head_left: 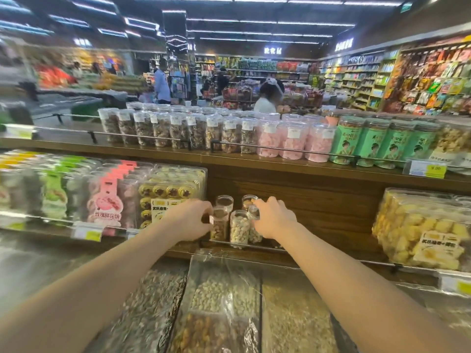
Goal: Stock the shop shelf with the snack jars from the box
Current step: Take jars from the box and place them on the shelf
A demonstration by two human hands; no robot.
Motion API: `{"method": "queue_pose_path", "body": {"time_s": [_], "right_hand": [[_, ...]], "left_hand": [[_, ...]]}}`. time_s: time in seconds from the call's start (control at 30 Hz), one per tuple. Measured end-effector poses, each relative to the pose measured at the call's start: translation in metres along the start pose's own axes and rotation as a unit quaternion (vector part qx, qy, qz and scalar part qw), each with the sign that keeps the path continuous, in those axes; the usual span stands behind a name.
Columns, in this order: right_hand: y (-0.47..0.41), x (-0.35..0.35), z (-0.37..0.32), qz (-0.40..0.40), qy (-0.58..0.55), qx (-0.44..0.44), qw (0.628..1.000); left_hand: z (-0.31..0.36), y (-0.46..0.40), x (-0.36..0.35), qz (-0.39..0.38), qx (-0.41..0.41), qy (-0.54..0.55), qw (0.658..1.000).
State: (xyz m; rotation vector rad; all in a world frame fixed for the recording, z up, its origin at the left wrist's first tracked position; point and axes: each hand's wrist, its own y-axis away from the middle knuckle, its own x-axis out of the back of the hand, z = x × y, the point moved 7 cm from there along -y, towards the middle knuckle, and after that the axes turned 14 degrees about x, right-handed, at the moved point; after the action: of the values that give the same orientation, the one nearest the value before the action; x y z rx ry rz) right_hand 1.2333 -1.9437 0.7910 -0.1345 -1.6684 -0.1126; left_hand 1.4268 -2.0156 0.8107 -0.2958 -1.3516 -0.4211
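I see pale nuts in the clear jar (pixel 239 229); left of it a brown-filled jar (pixel 218 226); above it pink-filled jars (pixel 293 141) and green-labelled tins (pixel 369 143).

- The small clear plastic snack jars (pixel 239 226) look smooth and glossy.
- The dark brown wooden shop shelf (pixel 318 207) shows a grained, fairly matt face.
- The thin metal rail (pixel 280 149) along the upper shelf is dull.
- The clear plastic film (pixel 224 281) over the loose nuts is crinkled and shiny.
- The yellow paper price tag (pixel 437 171) is matt.
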Motion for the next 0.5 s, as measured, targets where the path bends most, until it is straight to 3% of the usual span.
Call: {"method": "queue_pose_path", "body": {"time_s": [0.3,0.5], "right_hand": [[0.026,-0.005,-0.085,-0.028,0.001,0.168,0.985],[0.061,-0.025,-0.166,-0.07,-0.001,0.28,0.958]], "left_hand": [[-0.057,0.111,0.016,0.021,0.157,-0.014,0.987],[-0.107,0.23,0.012,0.037,0.292,0.011,0.956]]}}
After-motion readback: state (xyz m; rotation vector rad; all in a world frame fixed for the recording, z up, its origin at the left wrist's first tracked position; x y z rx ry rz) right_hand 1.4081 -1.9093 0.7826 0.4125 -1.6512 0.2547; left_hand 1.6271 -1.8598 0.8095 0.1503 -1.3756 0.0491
